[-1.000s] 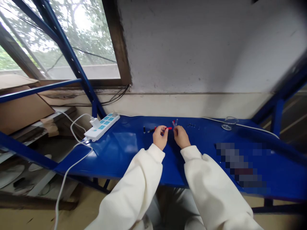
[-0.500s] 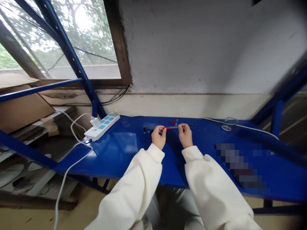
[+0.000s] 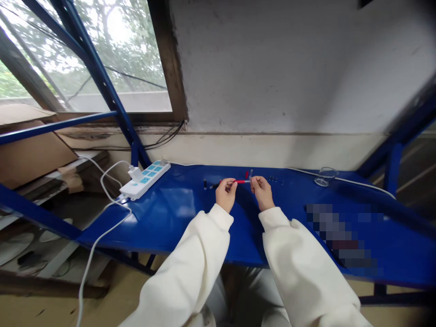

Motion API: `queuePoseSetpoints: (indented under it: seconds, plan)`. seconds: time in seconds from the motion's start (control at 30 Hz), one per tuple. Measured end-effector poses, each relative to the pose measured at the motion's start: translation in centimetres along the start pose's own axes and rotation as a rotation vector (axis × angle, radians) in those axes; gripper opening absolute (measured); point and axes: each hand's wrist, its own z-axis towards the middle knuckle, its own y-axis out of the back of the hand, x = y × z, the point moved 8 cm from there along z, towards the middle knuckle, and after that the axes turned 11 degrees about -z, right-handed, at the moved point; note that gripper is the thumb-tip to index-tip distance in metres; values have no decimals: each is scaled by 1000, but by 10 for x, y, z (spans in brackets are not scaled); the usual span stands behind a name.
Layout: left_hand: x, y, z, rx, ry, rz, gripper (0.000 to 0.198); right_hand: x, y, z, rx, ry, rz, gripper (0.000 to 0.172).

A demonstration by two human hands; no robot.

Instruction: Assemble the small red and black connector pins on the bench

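Over the blue table (image 3: 177, 227), a slim red pen (image 3: 241, 181) is stretched level between my two hands. My left hand (image 3: 225, 192) pinches its left part, and a dark tip pokes out to the left of these fingers. With closed fingertips, my right hand (image 3: 262, 192) grips the pale, clear-looking right end. Just behind the pen lie a small red cap-like piece (image 3: 246, 174) and a short clear piece (image 3: 251, 173). A small black cylinder (image 3: 205, 184) stands left of my left hand. Several tiny parts (image 3: 271, 178) are lined up beyond my right hand.
A white power strip (image 3: 146, 179) with a plug and cables sits at the table's left. Toward the right back is a clear round container (image 3: 322, 181) beside a white cable (image 3: 361, 182). A pixelated dark item (image 3: 337, 236) lies at right. Blue frame posts flank the table.
My right hand has shifted slightly left, closer to my left hand. The clear stretch between the hands is shorter, and more red shows there. My left hand has hardly moved.
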Motion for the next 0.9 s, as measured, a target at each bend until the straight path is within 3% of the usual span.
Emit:
queuePoseSetpoints:
  seconds: [0.13, 0.6, 0.9]
  plan:
    - [-7, -4, -1, 29, -31, -16, 20, 0, -4, -1, 30, 1, 13, 26]
    - [0, -12, -3, 99, -38, -2, 20, 1, -11, -3, 84, -24, -71, 30]
    - [-7, -17, -6, 148, -104, 106, 17, 16, -5, -10, 17, 117, -507, 37]
